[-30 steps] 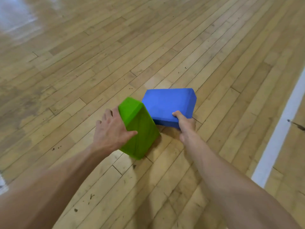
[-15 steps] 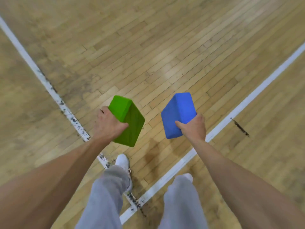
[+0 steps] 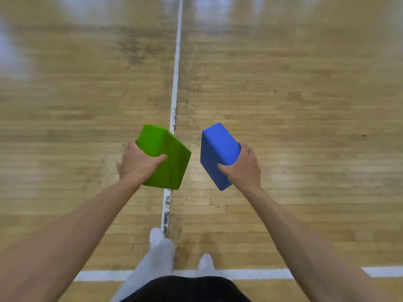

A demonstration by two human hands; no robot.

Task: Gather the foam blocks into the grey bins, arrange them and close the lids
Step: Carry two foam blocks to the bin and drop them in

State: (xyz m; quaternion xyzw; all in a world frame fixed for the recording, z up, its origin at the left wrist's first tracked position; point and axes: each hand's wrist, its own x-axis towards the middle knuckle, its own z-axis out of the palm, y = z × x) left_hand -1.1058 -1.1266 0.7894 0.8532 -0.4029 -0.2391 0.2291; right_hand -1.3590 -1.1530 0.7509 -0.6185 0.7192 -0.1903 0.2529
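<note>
Fingers [image 3: 245,150] round blocks [image 3: 172,162] [image 3: 218,149] (white line [image 3: 176,62] beneath)

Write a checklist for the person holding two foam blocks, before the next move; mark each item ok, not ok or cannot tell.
1. Left hand grip on green block: ok, thumb across its face.
2. Right hand grip on blue block: ok, thumb and fingers round it.
3. Blocks apart, off the floor: ok.
4. Grey bin in view: not ok, none shows.
5. Path ahead: cannot tell, picture blurred.
</note>
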